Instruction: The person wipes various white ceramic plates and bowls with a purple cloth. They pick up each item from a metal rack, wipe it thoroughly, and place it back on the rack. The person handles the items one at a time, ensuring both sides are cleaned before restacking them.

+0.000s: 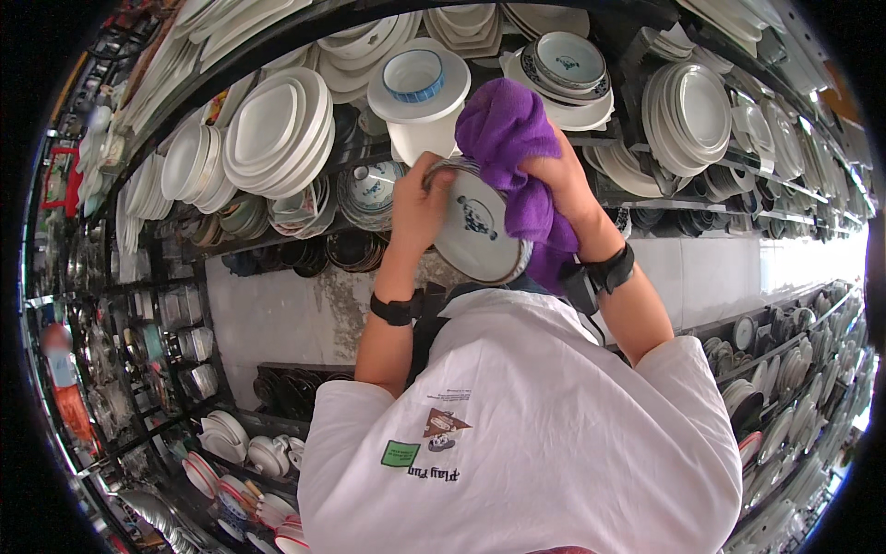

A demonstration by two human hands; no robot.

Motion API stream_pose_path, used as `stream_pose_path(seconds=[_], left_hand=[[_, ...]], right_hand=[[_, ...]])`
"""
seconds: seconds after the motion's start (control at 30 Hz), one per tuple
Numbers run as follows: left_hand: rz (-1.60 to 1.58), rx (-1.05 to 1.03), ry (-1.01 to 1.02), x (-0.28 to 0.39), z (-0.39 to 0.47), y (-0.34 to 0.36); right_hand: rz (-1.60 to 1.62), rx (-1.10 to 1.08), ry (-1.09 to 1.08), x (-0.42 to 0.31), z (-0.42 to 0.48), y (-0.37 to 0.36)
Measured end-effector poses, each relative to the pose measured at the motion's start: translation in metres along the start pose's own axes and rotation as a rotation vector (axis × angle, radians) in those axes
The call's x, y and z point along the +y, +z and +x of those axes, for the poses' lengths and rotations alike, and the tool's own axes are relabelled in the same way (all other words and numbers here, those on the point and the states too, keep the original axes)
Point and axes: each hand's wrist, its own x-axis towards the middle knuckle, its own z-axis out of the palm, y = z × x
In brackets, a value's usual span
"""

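My left hand [421, 204] grips the rim of a round ceramic dish [477, 228] with a brown edge and a dark blue painted motif inside. The dish is tilted in front of my chest. In my right hand [564, 170] is a bunched purple cloth [509, 135], which lies against the dish's upper right rim and hangs down beside it. Just beyond my hands, a blue-patterned bowl [413, 76] stands on a white plate [419, 93] on the shelf. To its right is a stack topped by a patterned bowl [569, 61].
Stacked white plates [277, 131] fill the shelf at left, and more plates [702, 104] stand at right. Dark bowls [354, 251] sit on the lower shelf. Across the tiled aisle floor [713, 277] is another rack of dishes [789, 370]. A person stands far left.
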Motion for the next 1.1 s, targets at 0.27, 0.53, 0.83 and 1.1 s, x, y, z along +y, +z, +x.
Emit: stream_pose_path(seconds=[0.27, 0.53, 0.83, 1.1], left_hand=[[-0.7, 0.139, -0.316, -0.009, -0.005, 0.053], [-0.96, -0.069, -0.129, -0.055, -0.016, 0.068], [-1.267, -0.315, -0.574, -0.01, -0.049, 0.038], [-1.287, -0.316, -0.561, 0.008, -0.047, 0.029]], right_hand=[[0.052, 0.217, -0.091, 0.053, -0.001, -0.002], [-0.274, 0.274, -0.226, 0.042, -0.038, 0.02], [-0.707, -0.082, -1.086, -0.003, -0.038, 0.059], [-0.561, -0.123, -0.677, -0.04, -0.012, 0.072]])
